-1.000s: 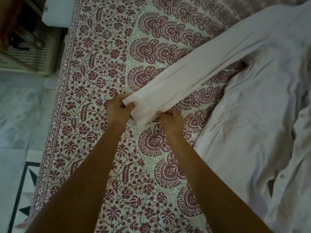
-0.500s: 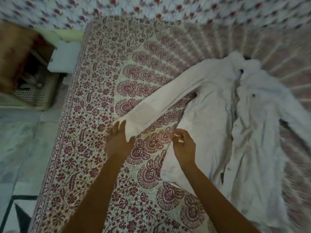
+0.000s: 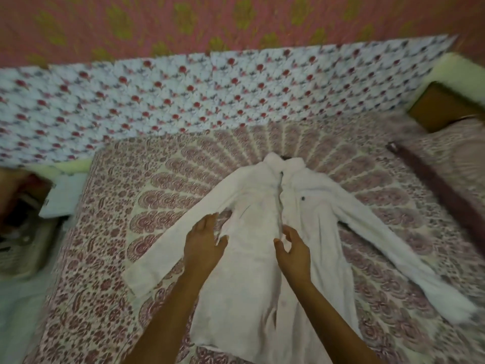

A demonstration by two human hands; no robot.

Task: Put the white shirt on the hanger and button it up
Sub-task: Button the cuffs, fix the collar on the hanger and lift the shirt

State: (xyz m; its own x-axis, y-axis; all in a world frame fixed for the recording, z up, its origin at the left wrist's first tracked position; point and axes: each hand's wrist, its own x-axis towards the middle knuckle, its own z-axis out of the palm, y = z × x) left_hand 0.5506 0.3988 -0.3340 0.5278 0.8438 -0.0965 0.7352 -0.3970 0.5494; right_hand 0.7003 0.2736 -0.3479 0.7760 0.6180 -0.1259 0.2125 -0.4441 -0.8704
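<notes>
white shirt (image 3: 252, 274) is lying flat on the bed (image 3: 173, 185), front side up, collar at the far end and hem toward the person. both sleeves are spread out to the sides and angled down. the two front edges meet down the middle, with a thin dark gap just under the collar. it's all a bit blurry, so i can't tell if any buttons are done up. the chest pocket (image 3: 308, 197) on the right half has a small dark button on it. there's a dark bit poking out at the collar, but i can't say what it is.

the hands: the left hand (image 3: 203, 248) is palm down with straight fingers, over the spot where the left-side sleeve meets the body of the shirt. it's gripping nothing, and i can't tell if it's pressing or just above the cloth. the right hand (image 3: 294, 254) is at the centre front, fingers loosely curved and thumb apart, with nothing pinched between them as far as i can see.

the bed has a maroon mandala-print sheet. a floral-print bolster (image 3: 210, 101) runs along the far side against a pink wall. a dark brown belt (image 3: 435, 185) lies off to the right, well apart from the shirt, and a brown cushion (image 3: 443, 109) sits in the far right corner.
</notes>
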